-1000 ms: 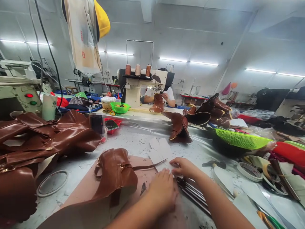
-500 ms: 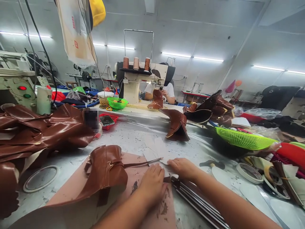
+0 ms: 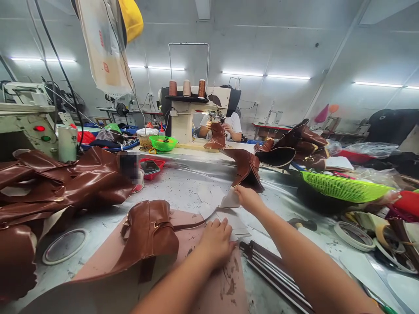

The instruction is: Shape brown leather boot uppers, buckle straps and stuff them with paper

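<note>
1 white sheet (image 3: 229, 200) in right fingers (image 3: 242, 193); illegible red lettering (image 3: 106, 67) on hanging bag (image 3: 109, 48)

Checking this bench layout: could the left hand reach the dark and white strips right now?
Probably yes: the far end of the strips lies just right of the left hand, with nothing seen standing between. The right hand is farther out, holding a white piece.

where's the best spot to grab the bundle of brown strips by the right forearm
Probably across the middle of the bundle of strips, from above on the side facing the pink board: it lies long and narrow, strips side by side, and the right forearm runs along its other side.
</note>
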Tool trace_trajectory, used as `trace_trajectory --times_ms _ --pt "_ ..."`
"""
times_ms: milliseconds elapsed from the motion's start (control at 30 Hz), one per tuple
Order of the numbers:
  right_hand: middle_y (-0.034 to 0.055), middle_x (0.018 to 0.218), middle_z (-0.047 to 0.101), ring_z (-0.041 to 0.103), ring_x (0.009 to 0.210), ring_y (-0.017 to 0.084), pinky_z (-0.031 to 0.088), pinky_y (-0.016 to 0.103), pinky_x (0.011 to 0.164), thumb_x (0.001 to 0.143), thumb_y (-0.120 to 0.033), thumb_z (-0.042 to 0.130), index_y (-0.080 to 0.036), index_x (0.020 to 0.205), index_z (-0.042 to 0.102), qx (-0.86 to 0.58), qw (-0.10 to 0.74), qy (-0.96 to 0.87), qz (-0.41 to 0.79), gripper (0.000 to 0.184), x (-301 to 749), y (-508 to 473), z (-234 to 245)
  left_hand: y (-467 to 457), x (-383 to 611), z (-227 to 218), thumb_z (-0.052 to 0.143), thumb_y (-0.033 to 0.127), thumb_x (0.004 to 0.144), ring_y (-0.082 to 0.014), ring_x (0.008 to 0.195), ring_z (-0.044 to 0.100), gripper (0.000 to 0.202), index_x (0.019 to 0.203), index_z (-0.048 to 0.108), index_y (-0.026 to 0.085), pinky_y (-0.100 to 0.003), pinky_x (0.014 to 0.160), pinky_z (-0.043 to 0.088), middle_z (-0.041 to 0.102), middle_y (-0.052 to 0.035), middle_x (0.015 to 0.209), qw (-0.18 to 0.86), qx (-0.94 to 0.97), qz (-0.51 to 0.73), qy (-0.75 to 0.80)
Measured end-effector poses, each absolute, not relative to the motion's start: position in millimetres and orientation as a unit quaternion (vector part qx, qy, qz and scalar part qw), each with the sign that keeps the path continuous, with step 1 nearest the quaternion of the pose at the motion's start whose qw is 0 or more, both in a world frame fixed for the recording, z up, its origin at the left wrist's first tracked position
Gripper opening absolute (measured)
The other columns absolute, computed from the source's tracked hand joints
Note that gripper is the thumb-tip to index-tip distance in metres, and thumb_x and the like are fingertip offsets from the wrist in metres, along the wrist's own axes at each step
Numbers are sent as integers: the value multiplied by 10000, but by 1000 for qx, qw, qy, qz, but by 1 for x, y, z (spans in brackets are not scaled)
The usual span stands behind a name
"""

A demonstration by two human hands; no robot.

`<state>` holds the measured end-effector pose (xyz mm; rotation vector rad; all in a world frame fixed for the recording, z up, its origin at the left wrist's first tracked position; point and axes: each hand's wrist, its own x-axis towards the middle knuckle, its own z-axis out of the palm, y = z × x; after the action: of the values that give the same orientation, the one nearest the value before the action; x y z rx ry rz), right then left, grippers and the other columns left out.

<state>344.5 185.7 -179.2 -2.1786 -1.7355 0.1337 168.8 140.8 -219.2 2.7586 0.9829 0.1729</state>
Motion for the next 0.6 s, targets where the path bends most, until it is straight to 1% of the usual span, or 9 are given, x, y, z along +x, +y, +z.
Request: trace_trajectory --times_ms 167,233,267,333,400,433,467,533,600 --pt "37 927 608 599 700 117 516 271 600 914 -306 479 -137 1052 548 -802 314 -508 -17 229 383 195 -119 142 167 -222 457 299 858 -350 1152 424 389 1167 528 73 -506 949 310 422 -181 1368 157 927 83 330" --pt "62 887 606 593 638 124 485 251 519 953 -210 306 -108 1057 534 -792 365 -486 -61 271 395 189 -84 142 165 -221 491 293 833 -368 1182 401 429 1189 516 55 -524 975 283 414 -200 1369 189 919 98 332" --pt "64 852 611 591 617 133 466 249 498 938 -181 293 -108 1038 543 -782 381 -487 -81 280 395 182 -70 141 164 -219 517 301 816 -376 1190 399 458 1194 515 44 -528 981 281 412 -215 1365 207 914 104 333" --pt "41 724 611 581 567 150 433 253 487 888 -190 383 -133 959 586 -756 397 -505 -123 222 382 157 -58 135 161 -214 504 348 823 -367 1218 396 522 1242 479 37 -504 980 318 382 -232 1380 242 901 121 338" --pt "9 556 568 555 507 161 397 259 483 814 -213 509 -163 847 630 -720 385 -550 -177 135 353 123 -70 123 159 -206 460 424 847 -330 1255 384 593 1325 396 80 -459 973 363 345 -214 1410 377 842 209 326" --pt "7 486 545 529 448 157 369 256 444 815 -203 494 -161 801 641 -654 348 -621 -257 153 335 106 -83 115 158 -200 452 462 849 -312 1268 377 626 1359 349 114 -440 973 374 343 -196 1417 481 774 277 304" --pt "13 485 572 530 431 152 366 254 429 827 -172 466 -159 836 648 -564 305 -702 -310 183 318 89 -99 106 157 -195 489 493 826 -307 1263 388 663 1369 333 146 -432 974 378 380 -187 1398 594 671 351 272" --pt "99 751 704 632 600 183 457 275 519 840 -100 429 -106 962 625 -431 266 -794 -336 231 287 61 -131 87 154 -185 614 488 753 -314 1200 463 681 1313 406 160 -423 968 387 512 -183 1283 741 455 434 235" --pt "111 852 714 656 701 202 510 300 596 860 -120 443 -96 988 607 -417 284 -809 -301 210 268 43 -152 73 151 -180 687 431 711 -301 1104 544 585 1193 513 149 -399 941 415 606 -162 1147 787 321 453 270"
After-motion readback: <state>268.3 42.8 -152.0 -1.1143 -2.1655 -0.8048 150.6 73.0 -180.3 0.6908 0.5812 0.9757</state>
